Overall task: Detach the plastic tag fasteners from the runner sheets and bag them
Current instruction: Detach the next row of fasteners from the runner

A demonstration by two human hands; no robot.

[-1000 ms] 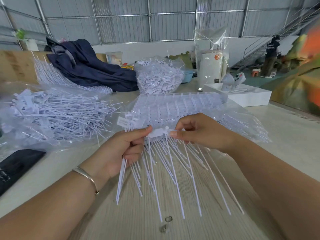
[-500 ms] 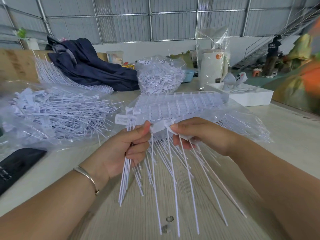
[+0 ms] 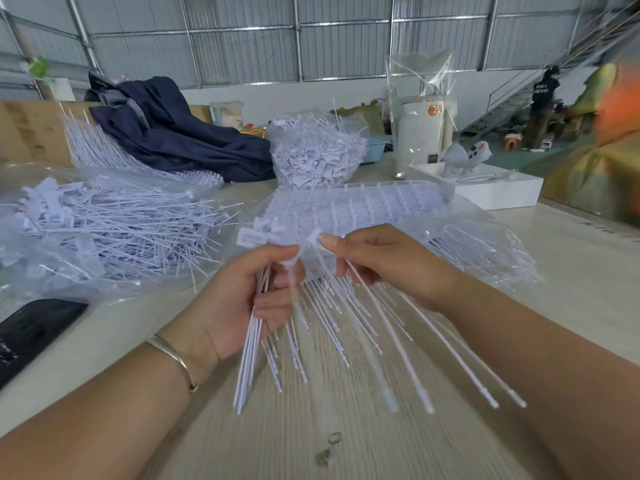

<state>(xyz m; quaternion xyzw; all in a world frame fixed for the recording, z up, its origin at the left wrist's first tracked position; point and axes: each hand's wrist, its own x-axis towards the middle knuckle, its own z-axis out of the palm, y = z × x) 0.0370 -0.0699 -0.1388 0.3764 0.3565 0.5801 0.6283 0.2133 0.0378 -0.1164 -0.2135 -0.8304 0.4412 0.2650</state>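
The pale wood-grain table [image 3: 571,258] carries a big clear plastic bag of loose white tag fasteners [image 3: 104,230] on the left and a flat stack of white plastic runner sheets [image 3: 353,209] in the middle, just beyond both hands. Left hand [image 3: 242,303] curls round a bundle of thin white detached fasteners [image 3: 252,344] pointing down at the tabletop. Right hand [image 3: 384,261] pinches the head end of a white runner strip [image 3: 349,306], its long stems fanning down between the 2 hands.

Warehouse workshop, corrugated metal walls [image 3: 242,39], worktable [image 3: 571,271]
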